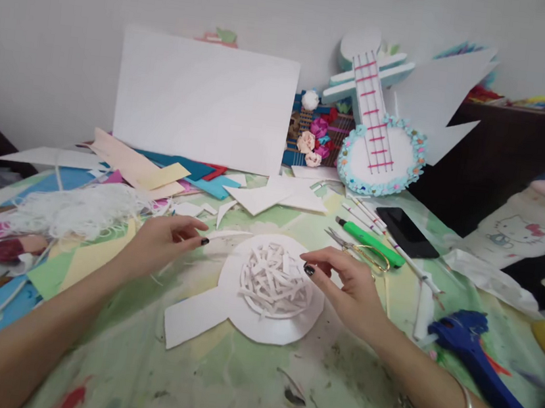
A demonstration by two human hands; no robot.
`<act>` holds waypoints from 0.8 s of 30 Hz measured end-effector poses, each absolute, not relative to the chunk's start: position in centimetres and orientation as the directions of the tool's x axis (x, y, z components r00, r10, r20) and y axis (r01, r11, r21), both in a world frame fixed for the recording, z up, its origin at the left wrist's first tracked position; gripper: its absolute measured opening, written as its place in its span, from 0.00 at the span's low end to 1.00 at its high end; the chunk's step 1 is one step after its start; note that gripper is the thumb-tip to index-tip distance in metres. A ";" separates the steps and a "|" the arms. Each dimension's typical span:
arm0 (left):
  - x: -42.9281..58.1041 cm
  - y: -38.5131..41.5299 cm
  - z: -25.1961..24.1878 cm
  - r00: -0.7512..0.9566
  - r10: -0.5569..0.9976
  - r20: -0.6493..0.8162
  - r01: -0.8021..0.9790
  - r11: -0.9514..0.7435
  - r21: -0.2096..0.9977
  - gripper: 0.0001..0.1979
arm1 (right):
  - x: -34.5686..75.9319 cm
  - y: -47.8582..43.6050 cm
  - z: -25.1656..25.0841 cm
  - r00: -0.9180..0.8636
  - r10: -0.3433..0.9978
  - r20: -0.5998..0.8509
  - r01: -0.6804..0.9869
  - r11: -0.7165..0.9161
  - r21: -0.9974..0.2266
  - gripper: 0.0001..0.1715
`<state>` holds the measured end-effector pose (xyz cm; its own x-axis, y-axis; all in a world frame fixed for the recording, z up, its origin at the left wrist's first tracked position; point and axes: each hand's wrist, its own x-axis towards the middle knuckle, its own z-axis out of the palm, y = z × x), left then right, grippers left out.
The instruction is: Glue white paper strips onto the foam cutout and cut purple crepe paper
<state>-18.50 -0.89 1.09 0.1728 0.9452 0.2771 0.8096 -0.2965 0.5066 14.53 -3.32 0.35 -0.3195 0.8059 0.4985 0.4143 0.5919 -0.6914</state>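
Note:
A white foam cut-out (219, 313) shaped like a round body with a short neck lies flat on the table in front of me. A round patch of white strips (275, 280) covers its middle. My left hand (166, 240) hovers just left of it, fingers pinched on a thin white strip (229, 233) that points toward the disc. My right hand (344, 286) hangs over the disc's right edge, fingers curled and thumb near the forefinger, with nothing visible in it.
Scissors (361, 249), a green cutter (370, 240), pens and a black phone (406, 230) lie to the right, a blue glue gun (476, 365) nearer me. A pile of white strips (78, 206) and coloured paper scraps lie left. A white board (206, 100) and a finished foam guitar (377, 137) lean against the wall.

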 end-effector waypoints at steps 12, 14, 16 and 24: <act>-21.2 7.6 0.4 0.305 0.942 0.144 0.945 -0.318 0.080 0.15 | 15.1 -2.2 3.2 -0.345 0.828 0.442 0.533 0.561 -0.633 0.10; -21.4 8.3 0.0 0.310 0.937 0.162 0.942 -0.326 0.082 0.15 | 15.1 -0.9 4.4 -0.365 0.835 0.412 0.566 0.550 -0.613 0.12; -21.4 8.9 -0.5 0.320 0.927 0.197 0.936 -0.342 0.087 0.14 | 14.7 1.6 5.4 -0.375 0.839 0.393 0.585 0.543 -0.602 0.13; -20.8 12.3 -3.4 0.229 0.867 0.442 0.959 -0.279 0.051 0.14 | 8.6 21.8 5.9 -0.171 0.920 0.352 0.571 0.384 -0.726 0.18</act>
